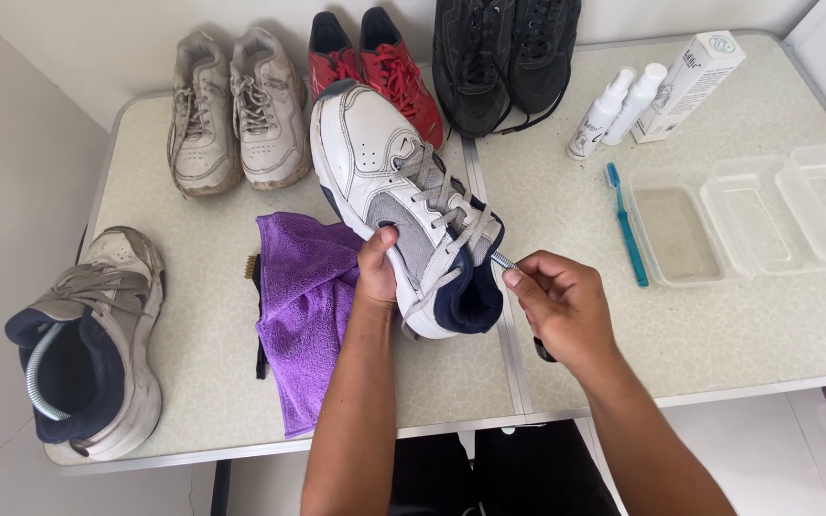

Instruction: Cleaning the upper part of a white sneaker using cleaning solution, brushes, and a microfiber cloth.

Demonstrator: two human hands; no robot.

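The left hand point(377, 272) gripped a white and grey sneaker point(403, 205) by its side near the collar, thumb on top and fingers curled beneath the sole, holding it just above the speckled table point(576, 220) with the toe pointing away from the person. The right hand point(558, 301) had its fingers point(518, 277) pressed together, pinching the end of a grey shoelace point(451, 205) at the heel end of the shoe (the lace tip showed as a short pale stub between thumb and forefinger). Under and beside the sneaker lay a purple cloth point(303, 315), crumpled, with one corner hanging toward the near edge of the table, and a small brush point(253, 272) peeked out from its left border. At the far left, a matching sneaker point(93, 344) rested on its side with a coiled metal spring in its opening. Along the back of the table stood a pair of worn beige sneakers point(236, 110), a pair of red sneakers point(375, 53) and a pair of black sneakers point(504, 57). To the right were two white spray bottles point(614, 110) lying beside a white carton point(685, 81), a blue toothbrush point(628, 229), and three clear plastic trays point(757, 210) in a row, the nearest holding cloudy liquid.
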